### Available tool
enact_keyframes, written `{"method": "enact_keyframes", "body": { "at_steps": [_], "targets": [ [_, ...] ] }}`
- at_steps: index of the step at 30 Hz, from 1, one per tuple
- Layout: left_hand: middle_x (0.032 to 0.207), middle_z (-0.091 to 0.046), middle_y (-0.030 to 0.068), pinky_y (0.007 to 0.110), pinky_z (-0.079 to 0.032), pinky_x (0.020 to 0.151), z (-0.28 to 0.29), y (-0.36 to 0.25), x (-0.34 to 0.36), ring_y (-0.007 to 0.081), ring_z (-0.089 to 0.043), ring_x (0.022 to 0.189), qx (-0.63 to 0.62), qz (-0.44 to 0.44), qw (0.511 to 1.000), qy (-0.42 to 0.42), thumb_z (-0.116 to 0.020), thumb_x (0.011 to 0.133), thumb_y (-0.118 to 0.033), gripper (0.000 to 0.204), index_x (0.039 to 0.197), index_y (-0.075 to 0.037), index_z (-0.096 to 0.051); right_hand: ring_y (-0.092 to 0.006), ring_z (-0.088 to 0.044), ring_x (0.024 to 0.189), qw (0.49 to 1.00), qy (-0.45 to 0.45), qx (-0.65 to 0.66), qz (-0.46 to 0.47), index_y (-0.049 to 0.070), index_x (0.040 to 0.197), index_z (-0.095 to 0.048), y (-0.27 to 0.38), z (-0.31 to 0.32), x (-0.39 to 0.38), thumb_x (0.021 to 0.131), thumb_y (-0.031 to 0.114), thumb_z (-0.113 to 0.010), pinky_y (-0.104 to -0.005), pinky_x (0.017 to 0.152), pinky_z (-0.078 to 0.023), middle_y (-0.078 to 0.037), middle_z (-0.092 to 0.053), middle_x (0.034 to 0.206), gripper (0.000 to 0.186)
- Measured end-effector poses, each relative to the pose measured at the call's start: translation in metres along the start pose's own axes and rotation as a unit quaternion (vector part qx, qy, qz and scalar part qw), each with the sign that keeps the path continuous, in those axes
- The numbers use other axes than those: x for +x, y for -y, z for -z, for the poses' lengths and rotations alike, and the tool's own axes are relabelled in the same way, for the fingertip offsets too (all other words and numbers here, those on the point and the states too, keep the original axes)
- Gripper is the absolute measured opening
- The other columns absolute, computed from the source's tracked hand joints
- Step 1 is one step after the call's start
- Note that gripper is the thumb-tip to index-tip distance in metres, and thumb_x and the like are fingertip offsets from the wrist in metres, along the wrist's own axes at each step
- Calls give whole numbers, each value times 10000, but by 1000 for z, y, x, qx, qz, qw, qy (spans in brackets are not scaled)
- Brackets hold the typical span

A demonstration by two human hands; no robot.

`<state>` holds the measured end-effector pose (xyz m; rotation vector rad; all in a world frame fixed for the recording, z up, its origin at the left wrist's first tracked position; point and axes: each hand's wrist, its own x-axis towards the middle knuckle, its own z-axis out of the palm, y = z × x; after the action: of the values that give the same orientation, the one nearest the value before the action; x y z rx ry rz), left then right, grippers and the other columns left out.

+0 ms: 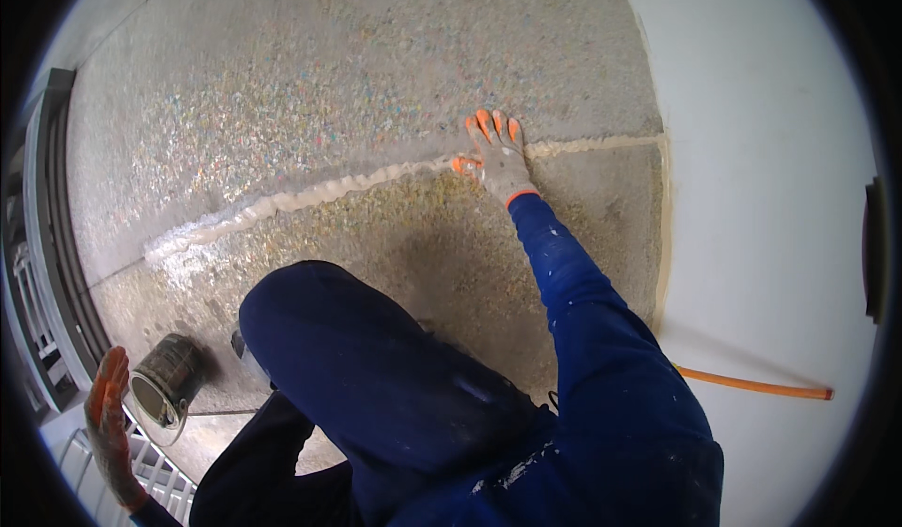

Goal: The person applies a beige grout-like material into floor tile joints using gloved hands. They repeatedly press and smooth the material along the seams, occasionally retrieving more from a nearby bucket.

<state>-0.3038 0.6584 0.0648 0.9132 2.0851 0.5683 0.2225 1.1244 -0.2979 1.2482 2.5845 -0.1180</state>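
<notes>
A gloved right hand, my right hand [498,156], lies with spread fingers on the speckled grey floor [470,48], across a raised line of beige filler [310,193]. Its glove is pale grey with orange fingertips and an orange cuff, and no tool shows in it. The filler follows a joint that runs from the lower left to the white wall. Off to the far left, my left hand [108,424] is raised edge-on in a smeared orange and grey glove, its fingers stretched out. Beside it sits a dirty dark bucket [169,377] with a wire handle.
A white wall [770,151] borders the floor on the right, with beige filler along its foot. An orange stick-like thing [756,383] extends over the wall at lower right. Grey railings [52,245] line the left side. My bent knee [310,311] covers part of the floor.
</notes>
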Motion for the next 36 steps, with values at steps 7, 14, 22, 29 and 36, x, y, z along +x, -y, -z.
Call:
{"method": "enact_keyframes", "body": {
  "at_steps": [7, 14, 22, 29, 36],
  "targets": [
    [1536, -591, 218, 517, -401, 1247, -4, -6, -2, 356, -553, 1448, 27, 31, 999, -16, -532, 1101, -519, 683, 1541, 3, -546, -421, -62, 1653, 999, 39, 25, -25, 204, 1729, -227, 29, 15, 0, 1055, 620, -553, -585, 1329, -43, -133, -135, 1805, 856],
    [1535, -593, 217, 522, -407, 1243, -6, -14, -1, 351, -565, 1441, 50, 26, 998, -24, -539, 1091, -542, 695, 1521, 3, -569, -421, -66, 1652, 998, 48, 20, -47, 227, 1710, -286, 33, 16, 5, 1053, 613, -558, -594, 1320, -71, -150, -154, 1799, 810],
    [1526, -600, 220, 521, -400, 1246, -6, -18, 1, 350, -562, 1442, 42, 8, 999, -31, -551, 1088, -538, 698, 1520, 10, -568, -372, -413, 1504, 989, -125, 76, 0, 151, 1361, -699, 43, -13, -16, 1028, 293, -657, -519, 1275, -267, -161, -542, 1566, 365],
    [1524, -602, 222, 500, -397, 1248, -12, -25, -3, 350, -558, 1443, 22, 49, 998, -26, -568, 1086, -523, 692, 1519, 17, -568, -353, -528, 1402, 983, -144, 107, 48, 145, 1145, -774, 38, -12, -11, 970, 176, -691, -521, 1223, -369, -113, -676, 1383, 196],
    [1519, -608, 220, 504, -386, 1254, -13, -26, -8, 352, -553, 1448, 35, 49, 997, -38, -563, 1076, -545, 712, 1516, 14, -573, -367, -539, 1398, 987, -100, 100, 79, 153, 1163, -776, 43, 0, -10, 960, 151, -707, -530, 1225, -374, -123, -677, 1378, 215]
  ]
}}
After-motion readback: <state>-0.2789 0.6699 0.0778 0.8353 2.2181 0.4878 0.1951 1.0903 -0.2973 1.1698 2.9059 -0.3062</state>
